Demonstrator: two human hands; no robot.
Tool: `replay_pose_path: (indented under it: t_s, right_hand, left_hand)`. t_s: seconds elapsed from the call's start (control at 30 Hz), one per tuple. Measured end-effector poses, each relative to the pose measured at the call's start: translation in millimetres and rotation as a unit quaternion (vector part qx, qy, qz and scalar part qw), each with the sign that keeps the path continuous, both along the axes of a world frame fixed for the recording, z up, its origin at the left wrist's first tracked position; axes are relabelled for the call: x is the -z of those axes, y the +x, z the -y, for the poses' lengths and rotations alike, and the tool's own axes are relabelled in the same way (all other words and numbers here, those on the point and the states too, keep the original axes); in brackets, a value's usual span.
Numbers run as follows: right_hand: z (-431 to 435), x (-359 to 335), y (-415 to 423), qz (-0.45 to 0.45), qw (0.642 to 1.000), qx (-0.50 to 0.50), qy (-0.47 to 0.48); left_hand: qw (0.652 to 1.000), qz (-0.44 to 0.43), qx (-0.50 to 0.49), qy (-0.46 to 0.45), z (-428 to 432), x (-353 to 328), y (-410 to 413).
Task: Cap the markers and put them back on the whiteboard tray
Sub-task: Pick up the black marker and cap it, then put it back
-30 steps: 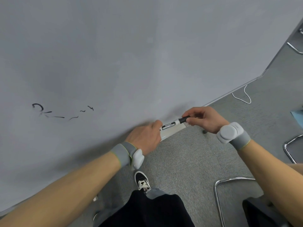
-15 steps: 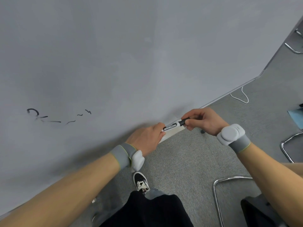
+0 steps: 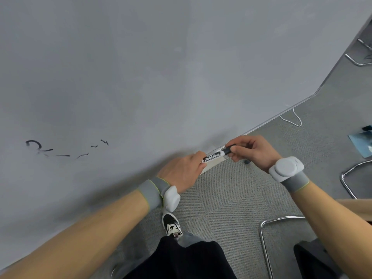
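A white whiteboard marker (image 3: 213, 157) with a black label is held level between my two hands, just above the pale whiteboard tray (image 3: 213, 165). My left hand (image 3: 182, 171) grips the marker's left end. My right hand (image 3: 252, 152) pinches the black cap (image 3: 228, 151) at the marker's right end; I cannot tell how far the cap is seated. A small dark object (image 3: 247, 162) lies on the carpet under my right hand; it may be another cap.
The whiteboard (image 3: 161, 77) fills the upper left, with black scribbles (image 3: 60, 150). Grey carpet (image 3: 231, 198) lies below. Chrome chair frames (image 3: 265, 234) stand at the lower right and right edge. A white cord (image 3: 296, 119) and a blue sheet (image 3: 362, 143) lie on the floor.
Both hands stay on the marker at the tray. My right hand has closed in slightly over the black cap end. The view has shifted a little.
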State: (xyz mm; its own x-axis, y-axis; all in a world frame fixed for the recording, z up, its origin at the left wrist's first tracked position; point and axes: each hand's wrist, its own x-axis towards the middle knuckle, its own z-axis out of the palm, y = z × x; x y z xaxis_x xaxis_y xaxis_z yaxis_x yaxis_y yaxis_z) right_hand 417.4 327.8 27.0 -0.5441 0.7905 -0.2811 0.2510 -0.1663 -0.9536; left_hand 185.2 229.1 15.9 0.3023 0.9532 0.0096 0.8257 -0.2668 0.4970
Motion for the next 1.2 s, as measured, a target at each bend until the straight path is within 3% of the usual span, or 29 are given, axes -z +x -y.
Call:
replay_pose_path:
  t_s: [0.63,0.8,1.0,1.2]
  right_hand:
    - [8.2,23.9,-13.6,-0.053,0.996,0.048,-0.059]
    - [-1.3,25.8,-25.5,0.082,0.996,-0.046,0.009]
    - [-6.7,46.9,-35.0,0.249,0.959,-0.063,0.118]
    - [1.6,66.6,-42.9,0.295,0.944,-0.028,0.147]
  left_hand:
    - [0.998,0.041,-0.03,-0.021,1.6,6.6,1.1]
    - [0.998,-0.012,-0.029,-0.059,5.5,18.3,0.7]
    - [0.989,-0.139,-0.044,-0.024,4.1,32.8,0.6]
    - [0.974,-0.221,-0.031,-0.027,6.3,55.4,5.4]
